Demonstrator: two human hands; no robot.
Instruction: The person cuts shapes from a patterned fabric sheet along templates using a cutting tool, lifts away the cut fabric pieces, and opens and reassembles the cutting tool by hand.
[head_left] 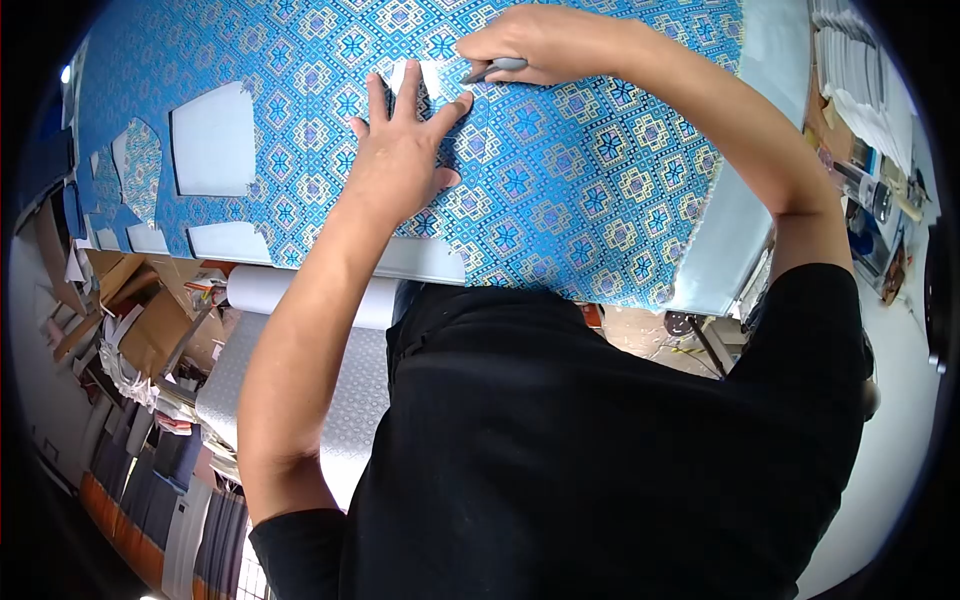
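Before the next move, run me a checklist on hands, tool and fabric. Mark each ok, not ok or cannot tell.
1. Left hand spread over the patterned fabric: ok.
2. Right hand gripping the grey tool: ok.
3. Left index fingertip well away from the tool: not ok, it is close to the tool's tip.
4. Fabric lying flat around the hands: ok.
5. White patch by the left fingers being a separate piece, not a cut-out: cannot tell.
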